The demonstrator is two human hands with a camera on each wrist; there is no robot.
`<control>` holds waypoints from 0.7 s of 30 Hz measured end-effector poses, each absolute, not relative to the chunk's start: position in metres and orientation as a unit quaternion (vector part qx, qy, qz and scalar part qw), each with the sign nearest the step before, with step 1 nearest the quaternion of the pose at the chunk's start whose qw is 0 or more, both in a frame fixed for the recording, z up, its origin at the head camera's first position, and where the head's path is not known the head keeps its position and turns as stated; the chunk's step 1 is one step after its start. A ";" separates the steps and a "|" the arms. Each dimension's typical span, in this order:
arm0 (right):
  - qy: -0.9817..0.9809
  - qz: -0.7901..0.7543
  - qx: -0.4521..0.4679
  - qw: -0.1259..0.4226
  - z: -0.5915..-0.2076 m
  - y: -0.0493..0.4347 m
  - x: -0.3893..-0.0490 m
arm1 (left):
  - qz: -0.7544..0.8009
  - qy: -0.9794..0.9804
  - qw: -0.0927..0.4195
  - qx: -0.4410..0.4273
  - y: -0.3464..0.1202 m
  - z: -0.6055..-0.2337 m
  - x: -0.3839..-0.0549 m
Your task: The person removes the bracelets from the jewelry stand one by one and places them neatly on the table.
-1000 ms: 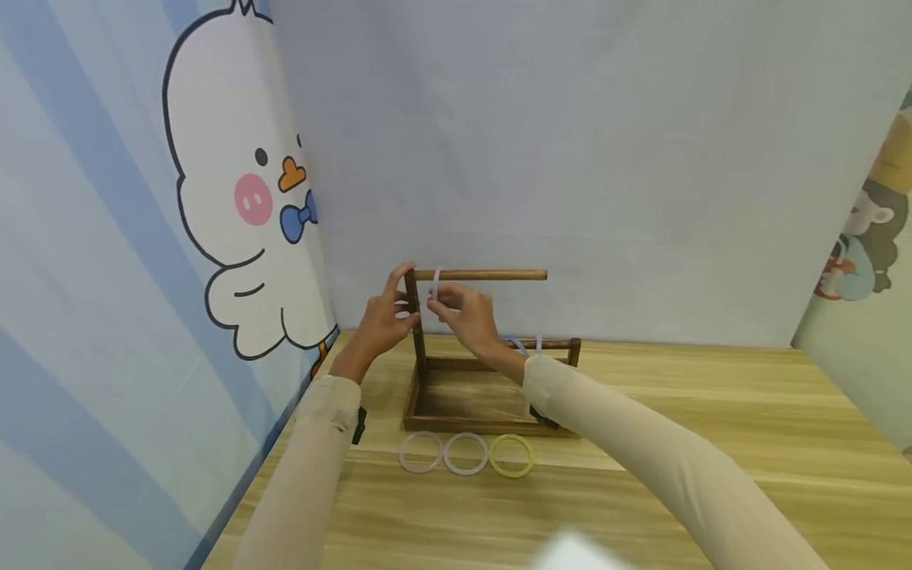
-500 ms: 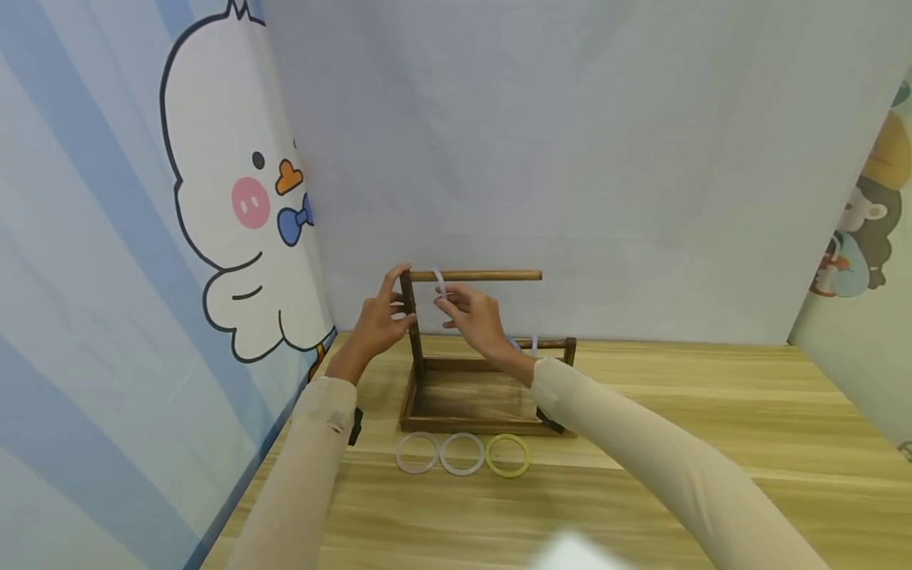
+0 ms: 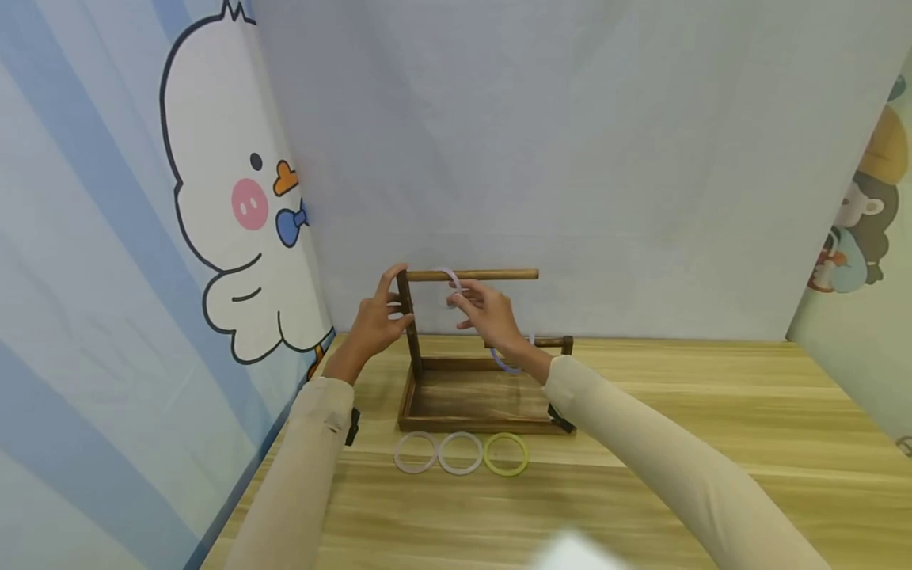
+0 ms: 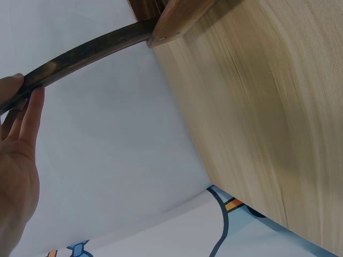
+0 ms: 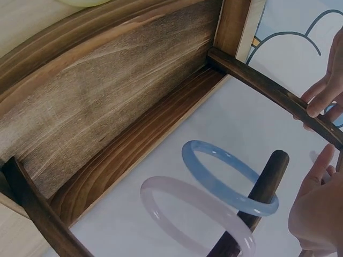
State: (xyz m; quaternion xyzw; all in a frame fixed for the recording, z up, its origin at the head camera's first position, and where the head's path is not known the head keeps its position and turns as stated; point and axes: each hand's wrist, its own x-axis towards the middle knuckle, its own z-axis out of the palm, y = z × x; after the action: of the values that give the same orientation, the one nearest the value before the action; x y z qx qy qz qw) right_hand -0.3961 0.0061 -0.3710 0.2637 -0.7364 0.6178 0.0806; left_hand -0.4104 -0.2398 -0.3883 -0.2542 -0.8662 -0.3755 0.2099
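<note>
My left hand (image 3: 378,321) grips the tall upright post (image 4: 91,52) of a dark wooden jewelry stand, fingers and thumb on either side near its top. With thumb and fingers, my right hand (image 3: 492,317) pinches a pale lavender bangle (image 3: 446,271), which hangs tilted around the upper bar (image 3: 499,275), left of its free end. On the stand's lower bar (image 5: 270,179) hang a blue bangle (image 5: 214,190) and a pale pinkish bangle (image 5: 214,204). My right forearm partly covers that lower bar in the head view.
The stand's shallow tray base (image 3: 463,425) rests on the wood-grain table (image 3: 684,427). In front lie a pinkish bangle (image 3: 397,455), a whitish bangle (image 3: 460,473) and a yellow bangle (image 3: 506,474) in a row. A plain curtain (image 3: 606,158) rises behind.
The right hand has moved right along the upper bar with the lavender bangle, which has gone from nearly upright to tilted. The left hand keeps its grip on the post.
</note>
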 end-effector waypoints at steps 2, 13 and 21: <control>-0.735 0.619 0.264 0.081 -0.370 0.009 -0.395 | -0.371 -0.870 0.208 -0.250 -0.240 -0.388 -0.410; -0.762 0.591 0.251 0.084 -0.368 0.030 -0.393 | -0.373 -0.874 0.197 -0.240 -0.238 -0.389 -0.411; -0.774 0.578 0.245 0.079 -0.366 0.053 -0.394 | -0.369 -0.870 0.207 -0.252 -0.238 -0.391 -0.413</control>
State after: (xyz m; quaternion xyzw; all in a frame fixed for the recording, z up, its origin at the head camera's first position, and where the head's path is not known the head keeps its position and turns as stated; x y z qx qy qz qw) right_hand -0.3937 0.0531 -0.3663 0.2451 -0.7743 0.5781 0.0792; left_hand -0.4131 -0.2378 -0.3909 -0.2518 -0.8703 -0.3694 0.2068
